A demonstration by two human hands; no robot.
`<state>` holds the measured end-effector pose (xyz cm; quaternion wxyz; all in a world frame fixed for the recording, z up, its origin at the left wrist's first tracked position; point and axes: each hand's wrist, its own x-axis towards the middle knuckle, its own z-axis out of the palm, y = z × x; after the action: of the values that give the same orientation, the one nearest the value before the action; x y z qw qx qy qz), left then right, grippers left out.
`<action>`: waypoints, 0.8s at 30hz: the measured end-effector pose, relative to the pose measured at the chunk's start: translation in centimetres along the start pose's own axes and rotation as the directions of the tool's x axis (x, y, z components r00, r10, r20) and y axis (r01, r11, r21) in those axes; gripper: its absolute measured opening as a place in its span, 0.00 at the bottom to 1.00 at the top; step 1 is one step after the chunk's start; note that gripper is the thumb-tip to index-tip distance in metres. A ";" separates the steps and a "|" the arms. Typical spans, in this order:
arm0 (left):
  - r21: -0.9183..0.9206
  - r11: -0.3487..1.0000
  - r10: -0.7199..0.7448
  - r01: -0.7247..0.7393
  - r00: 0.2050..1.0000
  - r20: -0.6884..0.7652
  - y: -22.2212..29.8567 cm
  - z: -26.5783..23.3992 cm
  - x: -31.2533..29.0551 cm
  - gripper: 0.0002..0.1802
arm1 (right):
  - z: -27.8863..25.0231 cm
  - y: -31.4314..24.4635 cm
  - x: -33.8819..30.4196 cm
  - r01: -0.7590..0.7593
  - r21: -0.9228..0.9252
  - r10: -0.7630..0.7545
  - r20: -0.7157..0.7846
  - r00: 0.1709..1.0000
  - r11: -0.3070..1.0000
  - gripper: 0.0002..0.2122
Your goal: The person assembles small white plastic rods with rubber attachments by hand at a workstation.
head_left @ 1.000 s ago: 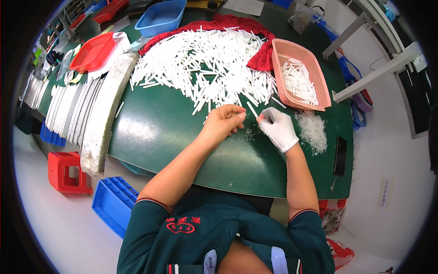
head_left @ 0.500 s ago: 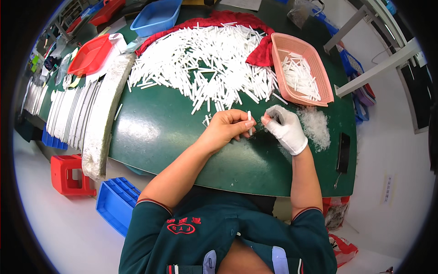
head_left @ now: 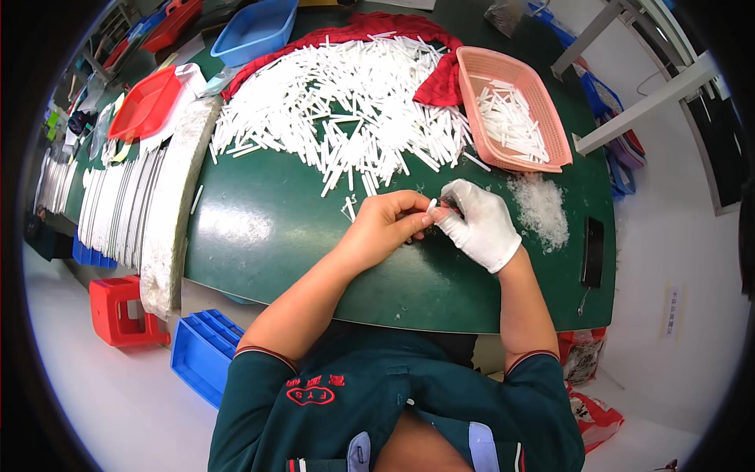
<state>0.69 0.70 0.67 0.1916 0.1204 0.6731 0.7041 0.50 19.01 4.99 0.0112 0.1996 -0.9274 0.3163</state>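
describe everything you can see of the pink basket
The pink basket is a rectangular tray of what looks like plastic, with slotted walls and a rolled rim. It sits upright at the far right of the green table, holds a loose layer of short white sticks, and its left edge touches a red cloth.

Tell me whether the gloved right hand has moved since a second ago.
Yes. The right hand has drawn in leftward to meet the left hand, ending farther from the pink basket and the pile of white shavings on the green table.
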 end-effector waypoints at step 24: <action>0.558 0.730 0.535 -0.395 0.838 -0.106 -1.0 0.2 0.3 0.07 | -0.4 -0.7 0.0 -0.101 -0.133 0.118 0.125 0.985 0.986 0.19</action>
<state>0.68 1.06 -0.34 -0.1214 0.2401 0.8025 0.5326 0.77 18.73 5.74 -0.0551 0.1677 -0.9538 0.2430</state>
